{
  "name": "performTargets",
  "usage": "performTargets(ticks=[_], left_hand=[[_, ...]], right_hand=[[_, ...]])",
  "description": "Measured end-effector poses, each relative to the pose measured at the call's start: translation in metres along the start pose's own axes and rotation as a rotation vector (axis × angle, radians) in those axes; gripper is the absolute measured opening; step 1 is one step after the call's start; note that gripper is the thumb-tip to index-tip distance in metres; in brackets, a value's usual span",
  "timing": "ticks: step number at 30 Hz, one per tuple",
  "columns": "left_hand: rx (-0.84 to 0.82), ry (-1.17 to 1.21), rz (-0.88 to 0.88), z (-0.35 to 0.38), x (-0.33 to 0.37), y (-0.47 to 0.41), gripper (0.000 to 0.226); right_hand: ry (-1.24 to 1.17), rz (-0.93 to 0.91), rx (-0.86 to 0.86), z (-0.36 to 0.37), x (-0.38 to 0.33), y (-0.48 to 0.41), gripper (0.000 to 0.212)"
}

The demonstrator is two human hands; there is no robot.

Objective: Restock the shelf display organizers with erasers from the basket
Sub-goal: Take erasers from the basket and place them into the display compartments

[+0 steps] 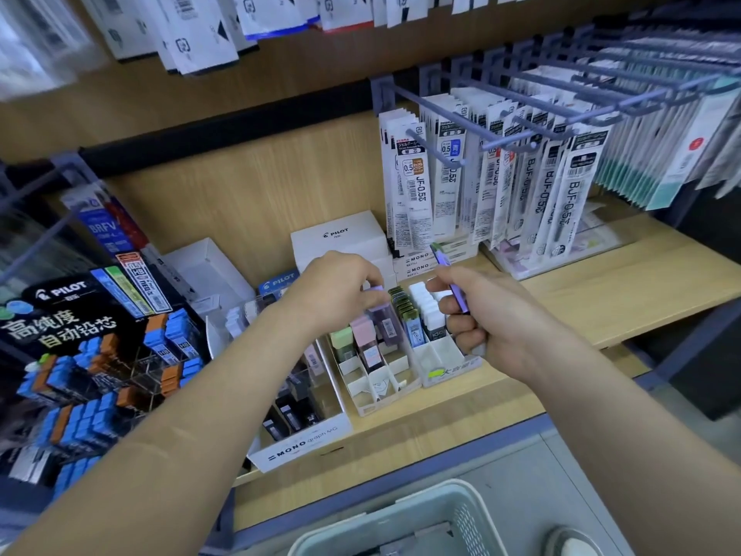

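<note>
A person's two hands work over a white card organizer (pixel 377 389) on a pale wood-grain shelf (pixel 609 298) in a stationery aisle. The left hand (pixel 337 288) curls its fingers down on the top of a translucent lilac case (pixel 383 315), which stands upright in one of the organizer's narrow slots beside flat green and pink cases. The right hand (pixel 495 319) is closed in a fist around a slim purple pack (pixel 457 292); its green-tipped end points up and back.

A second white tray (pixel 445 357), touching the organizer's right side, holds rows of blue and white cases at the back, with its front cells bare. To the left lies a long MONO box (pixel 304 447), and beyond it a glossy black Pilot stand (pixel 68 315) stacked with blue and orange blocks. A white Pilot carton (pixel 341 234) sits against the wood back panel. Refill packets (pixel 485 174) in clear sleeves hang from grey metal hooks (pixel 521 110) above the shelf's rear right.

Bare wood runs to the right of the tray and along the shelf's front edge. Below that edge, a pale perforated plastic basket (pixel 461 511) shows at the bottom of the frame; its contents are too blurred to tell.
</note>
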State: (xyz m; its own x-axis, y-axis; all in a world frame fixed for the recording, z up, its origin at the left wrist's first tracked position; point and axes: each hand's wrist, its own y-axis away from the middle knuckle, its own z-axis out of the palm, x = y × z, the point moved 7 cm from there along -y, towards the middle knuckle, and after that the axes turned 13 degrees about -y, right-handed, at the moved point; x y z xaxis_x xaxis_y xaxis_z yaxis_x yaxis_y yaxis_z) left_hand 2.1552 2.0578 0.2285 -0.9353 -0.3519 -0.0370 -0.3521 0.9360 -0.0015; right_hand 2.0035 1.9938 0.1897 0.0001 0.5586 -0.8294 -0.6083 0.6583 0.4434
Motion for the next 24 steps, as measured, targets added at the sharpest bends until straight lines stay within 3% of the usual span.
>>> performTargets(ticks=[7,15,24], left_hand=[[0.001,0.19,-0.099,0.011,-0.01,-0.002,0.019],[0.004,0.311,-0.055,0.0,-0.008,0.0,0.005],[-0.003,0.052,0.003,0.013,0.007,0.0,0.029]], right_hand=[[-0.001,-0.001,-0.014,0.001,0.0,0.001,0.02],[-0.003,0.001,-0.016,0.004,-0.003,0.004,0.021],[-0.008,0.0,-0.024,0.005,-0.002,0.006,0.019]])
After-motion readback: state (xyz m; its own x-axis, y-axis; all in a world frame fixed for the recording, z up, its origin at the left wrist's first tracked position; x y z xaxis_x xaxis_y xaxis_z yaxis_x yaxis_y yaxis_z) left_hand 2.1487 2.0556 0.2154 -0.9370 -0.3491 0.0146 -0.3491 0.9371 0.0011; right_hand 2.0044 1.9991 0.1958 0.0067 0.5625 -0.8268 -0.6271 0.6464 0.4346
